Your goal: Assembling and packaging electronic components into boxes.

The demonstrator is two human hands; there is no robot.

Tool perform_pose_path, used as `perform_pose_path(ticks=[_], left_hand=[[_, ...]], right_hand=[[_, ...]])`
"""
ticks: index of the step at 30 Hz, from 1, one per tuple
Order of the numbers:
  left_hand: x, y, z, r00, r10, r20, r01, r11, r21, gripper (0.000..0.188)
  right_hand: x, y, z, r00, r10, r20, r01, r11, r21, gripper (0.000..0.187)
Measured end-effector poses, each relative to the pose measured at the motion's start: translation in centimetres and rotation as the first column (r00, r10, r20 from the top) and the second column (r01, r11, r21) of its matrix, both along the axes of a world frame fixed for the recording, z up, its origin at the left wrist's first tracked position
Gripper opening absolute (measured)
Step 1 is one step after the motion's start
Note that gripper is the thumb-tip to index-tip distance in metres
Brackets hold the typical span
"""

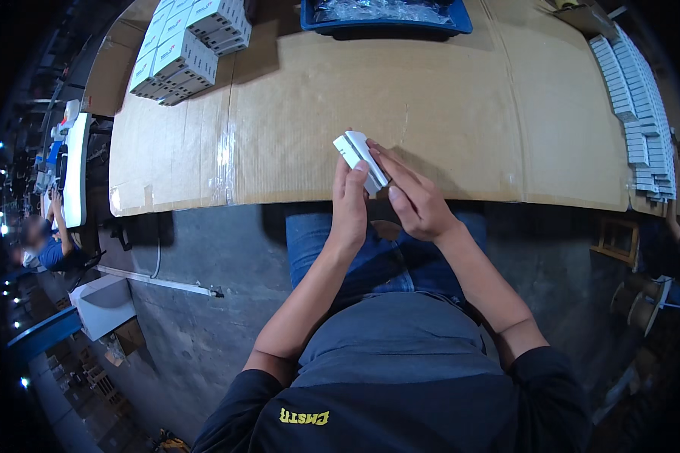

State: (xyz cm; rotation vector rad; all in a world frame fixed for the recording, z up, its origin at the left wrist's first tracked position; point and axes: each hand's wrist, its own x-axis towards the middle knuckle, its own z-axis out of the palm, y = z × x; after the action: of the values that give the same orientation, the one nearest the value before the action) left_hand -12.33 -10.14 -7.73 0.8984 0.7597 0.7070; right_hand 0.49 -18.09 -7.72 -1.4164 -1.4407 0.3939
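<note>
Brown cardboard [317,98] spans the upper frame; near centre, the left hand [350,205] pinches a tilted white box [348,149], the right hand [425,208] clasping its right side.

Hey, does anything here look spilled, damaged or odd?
Nothing stands out. The left hand holds a white box, right hand against it; clear plastic packets sit inside the blue tray, and no spill shows on the cardboard.

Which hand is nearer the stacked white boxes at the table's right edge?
Right. The right hand touches the small white item from its right, left of the stacked white boxes; the left hand holds it from the left, farther away.
</note>
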Motion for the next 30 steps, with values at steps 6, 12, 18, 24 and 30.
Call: perform_pose_path(ticks=[6,12,18,24,30], left_hand=[[-0.5,0.9,0.9,0.988,-0.151,-0.042,0.153,0.868,0.472,0.112],[-0.7,1.1,0.5,0.969,-0.181,-0.167,0.246,0.708,0.662,0.102],[0.0,0.9,0.8,0.989,-0.137,0.049,0.122,0.965,0.232,0.080],[0.6,0.8,-0.6,0.999,0.044,0.006,-0.044,0.958,0.282,0.077],[0.4,1.1,-0.3,0.999,-0.036,0.034,0.025,0.961,0.274,0.075]], right_hand=[[2.2,-0.4,2.8,0.633,-0.141,-0.761,-0.185,0.927,-0.325,0.058],[1.6,0.1,3.9,0.551,-0.153,-0.820,-0.221,0.921,-0.320,0.046],[0.0,0.2,2.8,0.725,-0.087,-0.683,-0.078,0.975,-0.207,0.049],[-2.3,0.1,2.6,0.929,-0.207,-0.306,0.121,0.953,-0.276,0.051],[-3.6,-0.1,1.3,0.907,-0.181,-0.381,0.106,0.972,-0.210,0.054]])
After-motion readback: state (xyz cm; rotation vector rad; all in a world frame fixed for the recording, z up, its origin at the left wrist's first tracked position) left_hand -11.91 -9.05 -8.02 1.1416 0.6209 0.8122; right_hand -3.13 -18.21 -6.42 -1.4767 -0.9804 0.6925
